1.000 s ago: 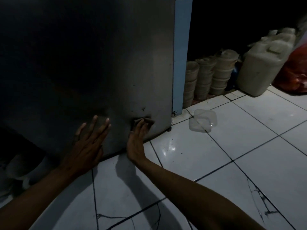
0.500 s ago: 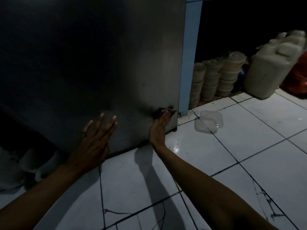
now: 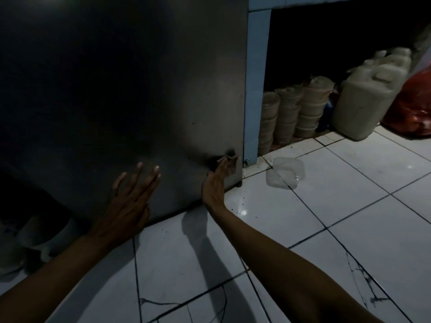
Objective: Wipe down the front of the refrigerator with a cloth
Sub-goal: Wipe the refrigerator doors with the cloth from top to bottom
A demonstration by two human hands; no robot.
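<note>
The refrigerator [image 3: 130,89] is a dull grey metal front filling the upper left, dark in the dim light. My left hand [image 3: 130,201] lies flat on its lower part with the fingers spread and nothing in it. My right hand [image 3: 215,183] presses a small dark cloth [image 3: 229,159] against the door's bottom right corner. Only the cloth's crumpled top edge shows past my fingertips.
A clear plastic container [image 3: 285,172] lies on the white tiled floor [image 3: 326,229] just right of the refrigerator. A blue post [image 3: 255,89] stands beside the door. Under the counter are stacked tubs [image 3: 300,108], a pale jerrycan [image 3: 366,99] and a red bag [image 3: 415,106].
My right hand has slid the cloth rightward along the door's bottom edge to its right corner. My left hand stays flat on the door.
</note>
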